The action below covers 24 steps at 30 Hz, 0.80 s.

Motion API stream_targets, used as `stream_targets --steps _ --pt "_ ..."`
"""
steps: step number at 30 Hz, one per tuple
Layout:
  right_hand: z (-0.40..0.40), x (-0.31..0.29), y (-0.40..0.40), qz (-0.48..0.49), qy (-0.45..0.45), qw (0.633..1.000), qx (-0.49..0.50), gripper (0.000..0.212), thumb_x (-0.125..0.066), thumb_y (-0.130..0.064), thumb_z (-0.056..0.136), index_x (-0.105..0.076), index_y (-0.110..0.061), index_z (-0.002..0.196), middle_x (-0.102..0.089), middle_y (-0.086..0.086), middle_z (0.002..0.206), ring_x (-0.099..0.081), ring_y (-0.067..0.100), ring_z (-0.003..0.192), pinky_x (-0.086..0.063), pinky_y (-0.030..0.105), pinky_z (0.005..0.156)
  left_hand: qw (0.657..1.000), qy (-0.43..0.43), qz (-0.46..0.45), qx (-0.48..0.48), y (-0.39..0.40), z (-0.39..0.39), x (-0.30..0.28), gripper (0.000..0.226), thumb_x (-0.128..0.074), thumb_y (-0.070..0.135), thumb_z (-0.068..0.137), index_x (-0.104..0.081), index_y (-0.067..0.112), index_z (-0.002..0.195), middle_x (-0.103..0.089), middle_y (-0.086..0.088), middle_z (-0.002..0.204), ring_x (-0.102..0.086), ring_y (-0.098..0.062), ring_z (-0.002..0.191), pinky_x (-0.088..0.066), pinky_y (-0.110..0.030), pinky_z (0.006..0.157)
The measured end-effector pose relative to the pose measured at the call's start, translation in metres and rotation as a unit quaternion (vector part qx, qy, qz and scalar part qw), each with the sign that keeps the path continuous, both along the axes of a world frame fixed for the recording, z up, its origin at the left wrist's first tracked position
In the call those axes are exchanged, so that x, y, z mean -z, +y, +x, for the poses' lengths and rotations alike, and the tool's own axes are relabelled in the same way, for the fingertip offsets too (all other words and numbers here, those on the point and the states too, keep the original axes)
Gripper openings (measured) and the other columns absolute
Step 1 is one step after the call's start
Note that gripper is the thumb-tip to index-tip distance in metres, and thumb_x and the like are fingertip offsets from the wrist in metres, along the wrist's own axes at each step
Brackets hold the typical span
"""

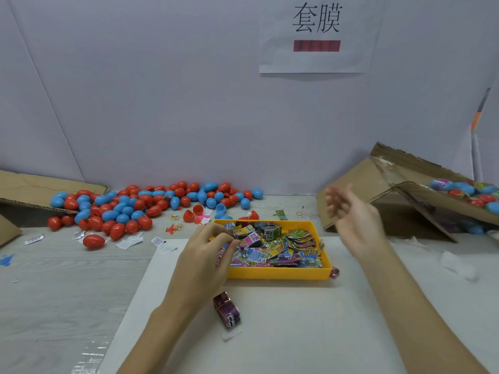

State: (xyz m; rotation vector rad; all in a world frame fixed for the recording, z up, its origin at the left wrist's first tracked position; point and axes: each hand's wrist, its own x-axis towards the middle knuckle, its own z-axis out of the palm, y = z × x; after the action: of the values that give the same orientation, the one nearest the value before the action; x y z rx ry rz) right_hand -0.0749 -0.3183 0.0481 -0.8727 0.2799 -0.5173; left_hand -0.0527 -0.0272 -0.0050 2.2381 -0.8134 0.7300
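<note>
Pinching at the near-left corner of the tray, her or his left hand (pixel 208 249) has thumb and fingertips curled together on a sleeve (pixel 237 240) at the top of the heap. Exactly which sleeve is hard to tell, since the fingers hide the edge.

The right hand (pixel 353 214) hangs in the air past the tray's right end. Its fingers are spread and loose and it holds nothing, though it is blurred.

The tray (pixel 278 273) is yellow and shallow, with its long axis running left-right across the mat (pixel 270 333). It is heaped with loose printed sleeves (pixel 286 247) plus a few dark banded stacks near the far wall. One banded bundle (pixel 229 310) lies outside on the mat, just beside the left wrist.

The key relation is that the pinched sleeve sits directly under the left fingertips, at the tray end nearer that hand. The likely next move is a short lift up and back toward the body. The free right hand is well apart from it.

The bare eggs (pixel 140 203), red and blue, are piled on the table (pixel 54 279) to the far left, on the left hand's side. A few open halves (pixel 189 215) lie between the pile and the tray.

The box (pixel 378 179) at right is tipped and holds wrapped eggs (pixel 464 190). It lies just beyond the right hand.

A flat cardboard (pixel 40 187) lies behind the egg pile. A sign (pixel 316 36) hangs on the wall.
</note>
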Motion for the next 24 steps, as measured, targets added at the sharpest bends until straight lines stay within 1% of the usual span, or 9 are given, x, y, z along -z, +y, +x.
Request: stream_targets --steps 3,6,9,11,15,17,19,22,24 --pt "-0.002 0.027 0.036 -0.111 0.049 0.991 -0.053 0.033 -0.052 -0.028 0.106 -0.073 -0.003 0.104 -0.076 0.005 0.085 -0.07 0.009 0.072 -0.056 0.017 0.063 0.998 0.041 -0.033 -0.036 0.001 0.0 0.001 0.01 -0.068 0.019 0.097 -0.075 0.012 0.096 -0.061 0.005 0.1 -0.057 -0.014 0.098 -0.047 -0.028 0.085" --pt "0.001 0.043 0.056 -0.262 0.087 0.958 -0.073 0.036 -0.051 -0.029 0.106 -0.076 -0.005 0.098 -0.076 0.008 0.081 -0.067 0.01 0.069 -0.054 0.017 0.059 0.987 0.109 -0.089 -0.08 0.001 0.008 0.0 0.014 -0.064 0.023 0.1 -0.074 0.013 0.102 -0.061 0.005 0.099 -0.054 -0.013 0.098 -0.046 -0.029 0.087" --pt "0.003 0.045 0.06 -0.342 0.087 0.933 -0.066 0.038 -0.05 -0.027 0.107 -0.077 -0.006 0.09 -0.076 0.011 0.079 -0.067 0.013 0.067 -0.053 0.02 0.06 0.977 0.154 -0.069 -0.129 -0.006 0.035 -0.006 0.024 -0.057 0.03 0.103 -0.073 0.014 0.112 -0.066 0.0 0.11 -0.054 -0.016 0.104 -0.046 -0.035 0.09" --pt "0.003 0.046 0.06 -0.365 0.088 0.924 -0.07 0.04 -0.049 -0.027 0.108 -0.077 -0.005 0.09 -0.076 0.013 0.08 -0.066 0.014 0.067 -0.052 0.022 0.061 0.975 0.168 -0.024 -0.144 -0.014 0.063 -0.012 0.03 -0.053 0.03 0.105 -0.072 0.012 0.119 -0.067 -0.005 0.117 -0.056 -0.02 0.109 -0.044 -0.034 0.09" --pt "0.006 0.05 0.058 -0.379 0.089 0.918 -0.079 0.04 -0.049 -0.028 0.108 -0.077 -0.006 0.088 -0.075 0.008 0.075 -0.065 0.014 0.066 -0.05 0.022 0.059 0.969 0.189 0.074 -0.143 -0.035 0.131 -0.022 0.034 -0.047 0.026 0.106 -0.068 0.007 0.125 -0.068 -0.017 0.116 -0.063 -0.026 0.095 -0.046 -0.033 0.073" --pt "0.008 0.052 0.057 -0.38 0.09 0.917 -0.083 0.041 -0.049 -0.029 0.107 -0.077 -0.008 0.087 -0.075 0.007 0.074 -0.065 0.013 0.065 -0.05 0.02 0.058 0.96 0.196 0.14 -0.145 -0.039 0.163 -0.021 0.035 -0.046 0.027 0.107 -0.063 0.012 0.133 -0.06 -0.018 0.131 -0.058 -0.029 0.113 -0.047 -0.038 0.086" --pt "0.009 0.054 0.056 -0.382 0.089 0.916 -0.087 0.041 -0.049 -0.03 0.107 -0.077 -0.009 0.087 -0.075 0.005 0.073 -0.066 0.012 0.064 -0.05 0.019 0.057 0.946 0.214 0.198 -0.14 -0.039 0.187 -0.016 0.037 -0.043 0.028 0.108 -0.054 0.019 0.142 -0.048 -0.015 0.142 -0.056 -0.029 0.119 -0.046 -0.037 0.095" --pt "0.011 0.058 0.055 -0.391 0.082 0.912 -0.089 0.04 -0.05 -0.03 0.107 -0.077 -0.011 0.085 -0.075 0.004 0.073 -0.067 0.013 0.064 -0.051 0.019 0.058 0.939 0.235 0.22 -0.123 -0.04 0.207 -0.005 0.04 -0.043 0.022 0.108 -0.044 0.024 0.148 -0.039 -0.015 0.149 -0.055 -0.032 0.12 -0.048 -0.038 0.097" --pt "0.012 0.059 0.053 -0.396 0.079 0.911 -0.089 0.039 -0.05 -0.03 0.107 -0.077 -0.011 0.085 -0.075 0.004 0.073 -0.067 0.012 0.063 -0.051 0.019 0.058 0.942 0.234 0.206 -0.125 -0.041 0.213 0.0 0.046 -0.05 0.012 0.104 -0.043 0.023 0.148 -0.04 -0.015 0.145 -0.056 -0.031 0.114 -0.051 -0.037 0.091"
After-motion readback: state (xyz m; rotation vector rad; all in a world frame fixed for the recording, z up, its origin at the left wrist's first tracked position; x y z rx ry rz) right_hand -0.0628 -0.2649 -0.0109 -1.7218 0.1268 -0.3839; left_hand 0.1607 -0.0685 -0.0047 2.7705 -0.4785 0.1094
